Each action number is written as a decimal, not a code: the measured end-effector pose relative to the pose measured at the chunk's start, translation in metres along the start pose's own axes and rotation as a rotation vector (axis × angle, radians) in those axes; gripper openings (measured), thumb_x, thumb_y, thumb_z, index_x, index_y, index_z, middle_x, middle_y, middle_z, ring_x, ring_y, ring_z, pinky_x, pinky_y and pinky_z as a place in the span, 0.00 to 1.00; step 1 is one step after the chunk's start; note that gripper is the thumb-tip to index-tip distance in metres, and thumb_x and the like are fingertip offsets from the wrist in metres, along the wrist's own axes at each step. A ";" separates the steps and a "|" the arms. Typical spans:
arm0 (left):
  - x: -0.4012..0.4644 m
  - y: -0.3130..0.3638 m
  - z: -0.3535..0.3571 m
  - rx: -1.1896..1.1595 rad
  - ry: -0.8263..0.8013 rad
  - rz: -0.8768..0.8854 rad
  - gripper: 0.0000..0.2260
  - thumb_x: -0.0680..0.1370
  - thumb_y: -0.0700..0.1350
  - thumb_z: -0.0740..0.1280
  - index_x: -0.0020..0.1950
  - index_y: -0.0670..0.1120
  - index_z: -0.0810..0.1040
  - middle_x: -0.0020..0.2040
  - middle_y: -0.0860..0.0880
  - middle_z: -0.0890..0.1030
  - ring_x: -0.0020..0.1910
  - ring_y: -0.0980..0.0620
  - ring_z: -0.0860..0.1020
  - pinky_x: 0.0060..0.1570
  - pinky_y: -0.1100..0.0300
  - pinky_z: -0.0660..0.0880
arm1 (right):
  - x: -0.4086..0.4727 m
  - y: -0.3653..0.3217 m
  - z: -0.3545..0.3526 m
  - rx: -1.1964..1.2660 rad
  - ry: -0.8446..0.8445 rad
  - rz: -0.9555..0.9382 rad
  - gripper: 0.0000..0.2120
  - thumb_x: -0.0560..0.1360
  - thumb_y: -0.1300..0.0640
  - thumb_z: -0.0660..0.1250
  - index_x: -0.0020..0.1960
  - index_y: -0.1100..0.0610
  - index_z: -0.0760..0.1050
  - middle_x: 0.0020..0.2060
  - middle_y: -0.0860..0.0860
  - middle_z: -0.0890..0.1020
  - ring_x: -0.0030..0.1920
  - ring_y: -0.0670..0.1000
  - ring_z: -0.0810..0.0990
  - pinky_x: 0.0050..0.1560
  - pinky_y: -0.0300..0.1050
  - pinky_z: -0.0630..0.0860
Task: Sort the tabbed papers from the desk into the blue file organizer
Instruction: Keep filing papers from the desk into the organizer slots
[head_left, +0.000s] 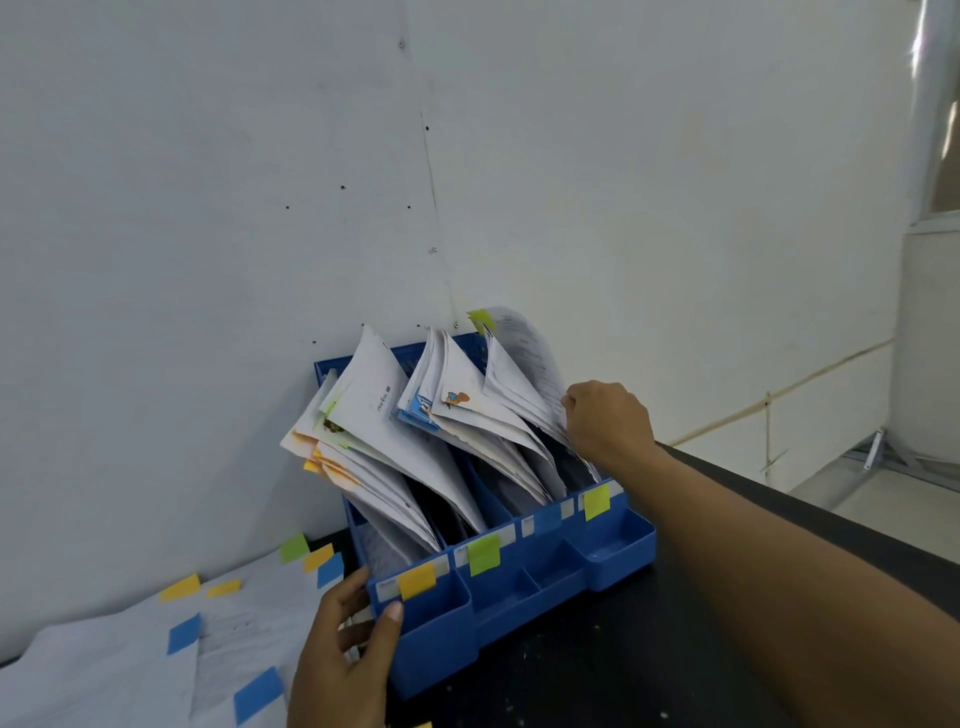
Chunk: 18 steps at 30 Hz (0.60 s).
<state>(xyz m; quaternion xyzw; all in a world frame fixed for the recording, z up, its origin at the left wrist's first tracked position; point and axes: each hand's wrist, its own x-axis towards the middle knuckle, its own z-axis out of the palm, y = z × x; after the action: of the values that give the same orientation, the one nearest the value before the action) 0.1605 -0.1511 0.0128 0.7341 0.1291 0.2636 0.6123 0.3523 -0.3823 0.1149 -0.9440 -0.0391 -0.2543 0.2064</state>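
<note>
A blue file organizer (519, 582) stands on the dark desk against the white wall, its slots stuffed with leaning white papers. Coloured labels mark the slot fronts: orange (416, 580), green (484, 554), blue and yellow-green (596, 501). My right hand (608, 421) pinches the edge of the papers (524, 364) in the rightmost slot, which carry a yellow-green tab on top. My left hand (343, 654) grips the organizer's front left corner, thumb on its front face. Loose tabbed papers (130, 649) lie flat on the desk at the left.
The loose sheets carry blue, orange and green tabs (184, 631). Bare black desk top (649, 675) stretches in front and to the right of the organizer. The desk's right edge drops to the floor by a metal frame (878, 452).
</note>
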 end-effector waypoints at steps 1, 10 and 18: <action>0.000 0.000 -0.001 0.008 -0.005 -0.002 0.18 0.75 0.38 0.71 0.62 0.50 0.75 0.54 0.47 0.78 0.47 0.51 0.76 0.41 0.66 0.68 | 0.000 0.001 -0.001 0.002 -0.007 0.008 0.10 0.80 0.60 0.59 0.40 0.57 0.71 0.42 0.57 0.81 0.37 0.56 0.74 0.38 0.44 0.67; 0.007 0.010 -0.033 0.245 -0.141 0.001 0.13 0.75 0.49 0.71 0.59 0.57 0.76 0.57 0.54 0.78 0.52 0.55 0.78 0.48 0.61 0.70 | -0.031 -0.004 -0.018 0.158 0.085 0.042 0.21 0.83 0.48 0.59 0.72 0.56 0.70 0.63 0.55 0.79 0.61 0.59 0.78 0.57 0.52 0.74; -0.014 0.001 -0.126 0.535 -0.081 -0.013 0.08 0.73 0.47 0.74 0.49 0.58 0.80 0.48 0.60 0.82 0.51 0.60 0.78 0.54 0.61 0.73 | -0.128 -0.084 -0.026 0.586 0.227 -0.253 0.10 0.81 0.53 0.65 0.58 0.53 0.81 0.36 0.42 0.80 0.34 0.41 0.77 0.37 0.34 0.70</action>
<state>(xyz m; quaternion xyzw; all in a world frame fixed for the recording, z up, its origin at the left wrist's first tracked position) 0.0800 -0.0535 0.0249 0.8789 0.1741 0.1865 0.4029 0.2146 -0.3124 0.1025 -0.7978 -0.2043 -0.3595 0.4388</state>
